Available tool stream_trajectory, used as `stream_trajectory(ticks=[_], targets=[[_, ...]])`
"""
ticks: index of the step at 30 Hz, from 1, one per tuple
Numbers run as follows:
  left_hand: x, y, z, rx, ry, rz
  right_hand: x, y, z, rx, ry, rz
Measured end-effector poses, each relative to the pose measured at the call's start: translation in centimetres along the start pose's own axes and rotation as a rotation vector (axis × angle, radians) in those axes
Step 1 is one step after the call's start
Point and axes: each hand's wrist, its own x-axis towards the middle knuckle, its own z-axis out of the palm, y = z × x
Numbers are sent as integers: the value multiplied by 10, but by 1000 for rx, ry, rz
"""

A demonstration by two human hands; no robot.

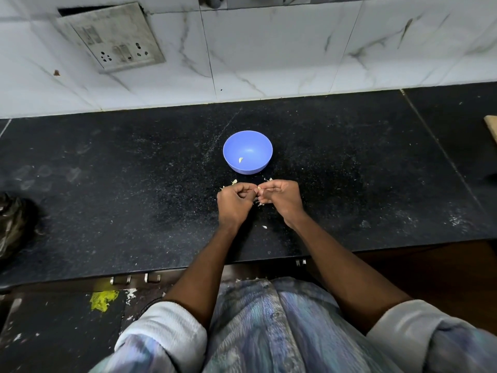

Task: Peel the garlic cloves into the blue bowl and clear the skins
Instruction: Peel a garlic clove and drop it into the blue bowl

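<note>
A black speckled stone counter [349,162] fills the middle band of the frame, running left to right below a wall of white marble-look tiles [269,49]. On that wall, in the upper left, hangs a grimy switch-and-socket plate [111,36]. At the far left edge, a crumpled dark plastic bag [13,224] sits on the counter. The person's two bare forearms come up from the bottom of the frame, out of rolled pale sleeves.

Just above centre stands the blue bowl [247,152], upright on the counter, with one peeled garlic clove [241,159] lying inside near its front wall. Directly below the bowl, close to it but apart, the two hands meet. The left hand [234,201] has its fingers curled in, and the right hand [282,196] likewise; between their fingertips they pinch a small pale garlic clove [258,188]. Scraps of papery garlic skin [234,181] lie on the counter around the hands, with one loose flake [264,227] lower down beside the right wrist.
</note>
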Motion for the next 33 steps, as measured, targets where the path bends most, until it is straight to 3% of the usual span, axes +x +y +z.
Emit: stream_trajectory(ticks=[18,21,25,30,33], targets=[[1,-8,4,95,46,151,-4,-6,1,-20,-3,-29],[2,-8,6,41,45,95,-3,-4,1,18,4,1],[3,-10,8,-213,50,-132,-1,-6,1,182,48,122],[1,-13,5,-259,-56,-117,2,-6,0,269,33,201],[3,-11,5,-200,-3,-107,3,-5,2,232,-13,210]])
